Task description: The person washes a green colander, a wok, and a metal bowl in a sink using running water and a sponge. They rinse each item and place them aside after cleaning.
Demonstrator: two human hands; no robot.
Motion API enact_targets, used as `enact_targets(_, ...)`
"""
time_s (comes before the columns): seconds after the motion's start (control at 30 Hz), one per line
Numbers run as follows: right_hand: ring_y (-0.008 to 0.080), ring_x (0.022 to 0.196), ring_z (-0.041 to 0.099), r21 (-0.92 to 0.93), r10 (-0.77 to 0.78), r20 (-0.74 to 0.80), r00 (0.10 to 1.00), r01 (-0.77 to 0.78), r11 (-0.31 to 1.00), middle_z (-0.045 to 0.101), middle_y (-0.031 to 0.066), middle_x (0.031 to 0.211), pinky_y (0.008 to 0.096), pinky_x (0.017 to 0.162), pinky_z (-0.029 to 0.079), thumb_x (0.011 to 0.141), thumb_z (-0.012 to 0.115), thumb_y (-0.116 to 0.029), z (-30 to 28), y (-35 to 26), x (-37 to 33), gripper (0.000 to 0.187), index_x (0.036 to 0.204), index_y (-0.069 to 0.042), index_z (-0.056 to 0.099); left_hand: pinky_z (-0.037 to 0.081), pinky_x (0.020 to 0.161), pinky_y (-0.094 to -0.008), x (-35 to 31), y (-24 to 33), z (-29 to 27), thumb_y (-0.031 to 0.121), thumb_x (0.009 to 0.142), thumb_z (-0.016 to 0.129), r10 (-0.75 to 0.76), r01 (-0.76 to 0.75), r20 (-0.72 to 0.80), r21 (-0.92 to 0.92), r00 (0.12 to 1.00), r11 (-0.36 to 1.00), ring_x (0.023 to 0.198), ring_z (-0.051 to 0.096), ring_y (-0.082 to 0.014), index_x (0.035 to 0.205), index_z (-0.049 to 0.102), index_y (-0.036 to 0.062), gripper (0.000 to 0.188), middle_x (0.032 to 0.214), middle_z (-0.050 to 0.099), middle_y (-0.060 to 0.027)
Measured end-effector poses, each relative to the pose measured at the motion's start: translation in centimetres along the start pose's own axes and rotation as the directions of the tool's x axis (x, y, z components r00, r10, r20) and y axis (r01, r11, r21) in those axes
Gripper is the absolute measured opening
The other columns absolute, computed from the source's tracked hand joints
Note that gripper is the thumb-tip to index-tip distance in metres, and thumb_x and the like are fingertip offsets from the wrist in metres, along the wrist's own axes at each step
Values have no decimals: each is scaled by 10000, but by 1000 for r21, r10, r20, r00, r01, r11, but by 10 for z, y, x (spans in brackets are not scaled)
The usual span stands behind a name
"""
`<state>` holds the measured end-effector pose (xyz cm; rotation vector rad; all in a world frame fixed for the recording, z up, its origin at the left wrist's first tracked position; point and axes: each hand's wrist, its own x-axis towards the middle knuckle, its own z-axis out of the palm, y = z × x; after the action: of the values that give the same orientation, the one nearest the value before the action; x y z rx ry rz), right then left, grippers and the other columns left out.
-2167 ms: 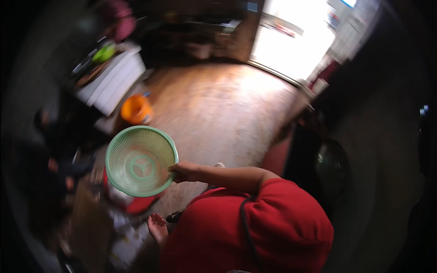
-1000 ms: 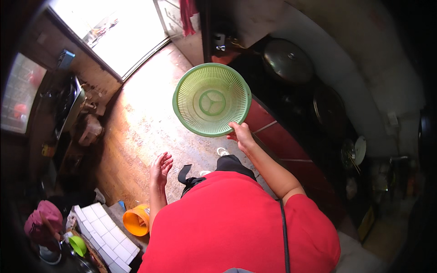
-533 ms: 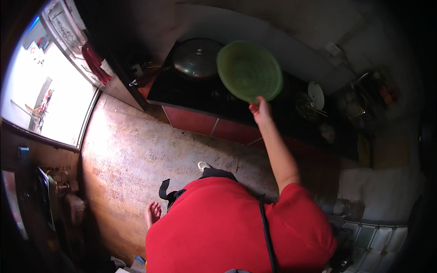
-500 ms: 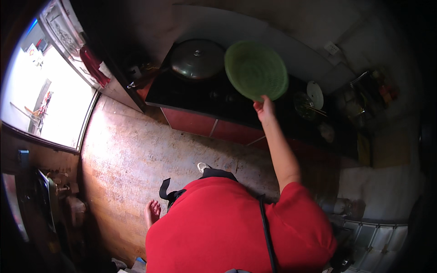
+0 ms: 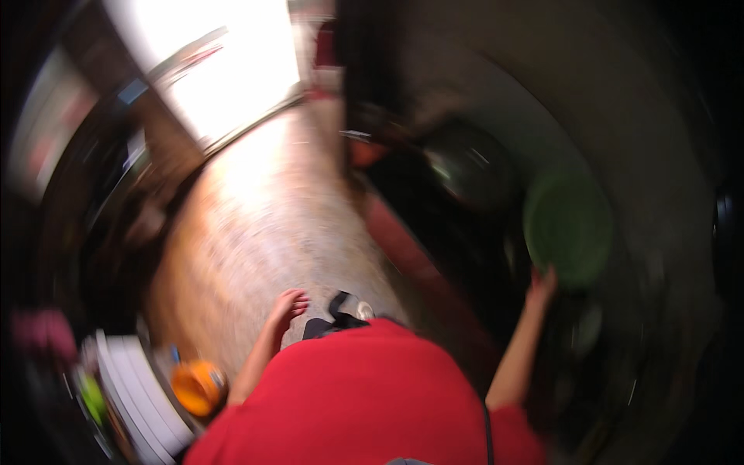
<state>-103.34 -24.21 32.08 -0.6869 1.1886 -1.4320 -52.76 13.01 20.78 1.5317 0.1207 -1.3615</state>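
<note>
Head view — your right hand (image 5: 542,285) pinches the green basket (image 5: 570,225) at its rim; hold firmly — left hand (image 5: 289,304) is empty, loosely spread.

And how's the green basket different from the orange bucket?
The green basket is held at its edge by the right hand; the orange bucket is in no hand, beside the white block. The basket looks dim, the bucket bright. Both look rounded and blurry.
</note>
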Motion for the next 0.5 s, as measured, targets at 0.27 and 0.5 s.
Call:
enact_targets(0.27,151,704,604,-350,362,444,819,-213,912,608,69,913,240,446,474,838,579,-161,252,63,-121,238,1030,-25,543,499,559,-222,38,9,-42,253,870,582,94,-94,-9,-173,996,980,684,613,-101,970,579,98,185,856,629,-28)
enact_targets(0.5,113,632,583,-533,601,724,339,-277,799,597,1,807,245,462,462,829,605,-161,457,165,-230,137,927,-86,546,500,584,-220,40,39,-155,256,870,579,141,-220,-239,-347,961,912,689,608,-86,984,569,101,192,844,627,-12)
